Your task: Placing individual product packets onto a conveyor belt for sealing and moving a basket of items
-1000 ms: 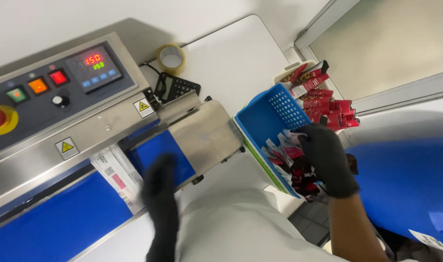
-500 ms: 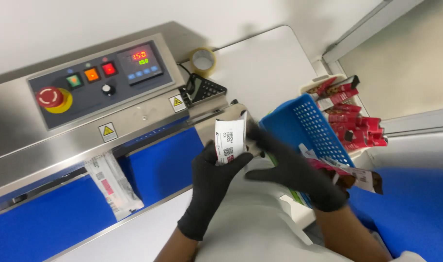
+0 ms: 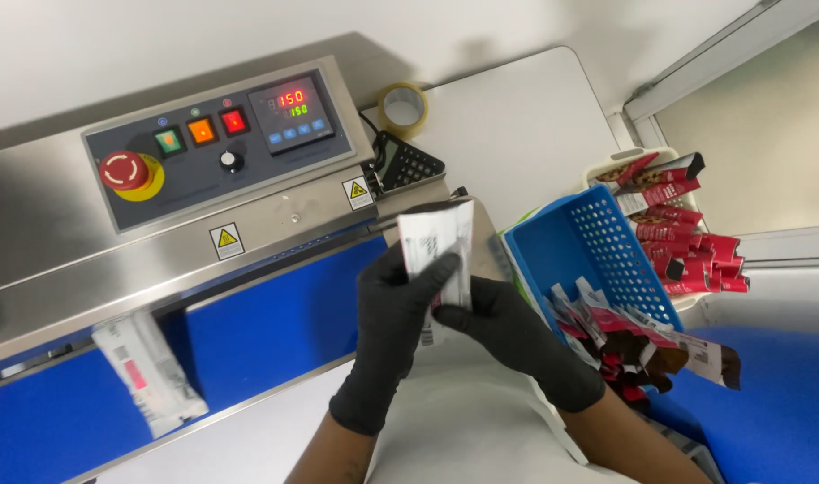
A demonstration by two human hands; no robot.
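- I held a white packet (image 3: 436, 246) upright in both gloved hands, just in front of the sealing machine (image 3: 185, 233) and over the right end of its blue belt (image 3: 275, 323).
- My left hand (image 3: 393, 323) was closed on the packet's lower left side, with the thumb lying across its face.
- My right hand (image 3: 508, 332) pinched its bottom edge from the right.
- As I judged it, I was squaring the packet up for feeding, with its top near the machine's slot.
- The next move called for levelling the open top and laying the packet on the belt at the slot.
- Another white packet (image 3: 148, 372) rode the belt near its left end.
- The blue basket (image 3: 589, 260) of red packets (image 3: 642, 341) stood just right of my hands, on the bench (image 3: 517, 125).
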